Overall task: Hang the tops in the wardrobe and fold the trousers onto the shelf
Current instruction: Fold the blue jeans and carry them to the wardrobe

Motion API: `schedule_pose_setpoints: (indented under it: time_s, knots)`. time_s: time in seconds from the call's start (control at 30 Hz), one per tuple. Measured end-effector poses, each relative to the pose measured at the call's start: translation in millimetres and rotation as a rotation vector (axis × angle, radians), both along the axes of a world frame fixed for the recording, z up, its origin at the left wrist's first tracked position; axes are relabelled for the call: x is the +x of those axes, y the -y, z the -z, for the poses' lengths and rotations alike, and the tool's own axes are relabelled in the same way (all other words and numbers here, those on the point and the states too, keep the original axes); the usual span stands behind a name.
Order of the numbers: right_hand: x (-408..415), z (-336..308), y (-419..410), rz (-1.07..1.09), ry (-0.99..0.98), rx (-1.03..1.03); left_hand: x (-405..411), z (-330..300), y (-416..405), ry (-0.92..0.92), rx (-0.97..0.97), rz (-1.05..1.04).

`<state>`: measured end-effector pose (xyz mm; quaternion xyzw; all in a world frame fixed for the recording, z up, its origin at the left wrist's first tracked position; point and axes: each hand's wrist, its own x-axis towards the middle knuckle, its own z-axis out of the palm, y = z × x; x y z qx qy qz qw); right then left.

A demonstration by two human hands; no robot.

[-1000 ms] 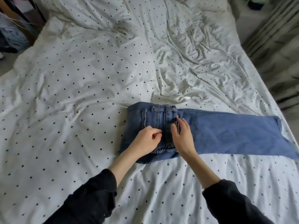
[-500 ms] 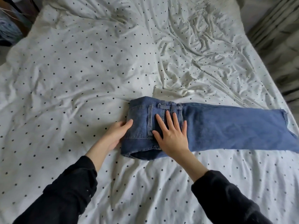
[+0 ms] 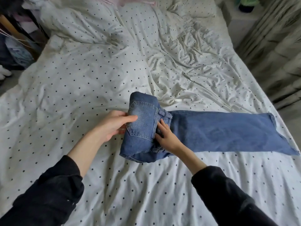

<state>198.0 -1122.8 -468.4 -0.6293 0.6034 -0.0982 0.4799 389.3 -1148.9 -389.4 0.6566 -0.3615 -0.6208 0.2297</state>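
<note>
While the jeans lie across the dotted duvet in front of you, only their waist end is being turned over; the legs run out flat to your right, with the hem near the edge of the bed. Your left hand grasps the lifted waist fold, thumb on the back pocket side and fingers curled behind the bundle. Your right hand sits at the crease beside the waistband, its fingers tucked in under the edge of the turned-over part; they look bent against the denim, though I cannot tell whether they pinch it or only press it down.

Judging by how things lie, you are early in folding this one pair: the first turn is under way and not yet laid flat, and the long leg section is not yet folded at all. After that the bundle has to go onto the shelf, which is not in view. No wardrobe, hanger or top shows plainly either, so I cannot say how much of the hanging is done; some pale and pink cloth at the head of the bed is too blurred to name.

No brand, label or writing can be read; the pocket shows plain stitching only.
</note>
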Motion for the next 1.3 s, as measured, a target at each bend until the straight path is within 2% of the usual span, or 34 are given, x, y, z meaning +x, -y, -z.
schedule_pose_setpoints:
  time_s: [0.1,0.2,0.3,0.37,0.43,0.53,0.63,0.77,0.83,0.9,1.0,1.1,1.3]
  knots:
    - [-32.2,-25.8,2.2,0.214,0.354,0.133,-34.0,-29.8,-3.8,0.021,-0.063,0.01]
    - [-79.9,-55.0,-3.8,0.404,0.634,0.362,-89.4,-45.9,-5.1,0.11,-0.143,-0.049]
    - [-142.0,-64.6,-7.0,0.48,0.801,0.435,-162.0,-43.1,-2.1,0.212,-0.206,-0.097]
    - [-186.9,-64.8,-4.8,0.525,0.855,0.43,-219.6,-30.9,-2.4,0.207,-0.211,-0.062]
    - [-219.4,-60.2,-0.8,0.549,0.804,0.431,-264.8,-10.6,-4.8,0.226,-0.19,0.036]
    - [-258.5,-40.7,-1.0,0.497,0.57,0.345,-312.5,23.9,-14.1,0.204,-0.108,0.128]
    - [-266.2,-19.8,-5.4,0.472,0.393,0.133,-298.3,35.8,-20.6,0.193,-0.118,-0.084]
    - [-235.4,-13.4,-31.7,0.208,0.007,-0.268,-250.5,50.2,-23.8,0.344,-0.223,-0.28]
    - [-220.3,-7.6,-42.9,0.099,-0.167,-0.307,-231.7,59.9,-23.3,0.453,-0.203,-0.283]
    - [-218.3,5.1,-37.7,0.045,-0.269,-0.275,-220.8,71.3,-21.3,0.446,-0.147,-0.277]
    - [-228.3,22.5,-20.2,-0.054,-0.318,-0.232,-215.3,82.3,-18.8,0.305,-0.017,-0.232]
    - [-234.3,32.1,-17.8,-0.09,-0.255,-0.197,-212.7,80.1,-19.6,0.144,0.06,-0.22]
    - [-240.6,16.6,-14.0,-0.077,-0.145,-0.08,-227.3,30.9,-11.9,0.297,-0.092,-0.118]
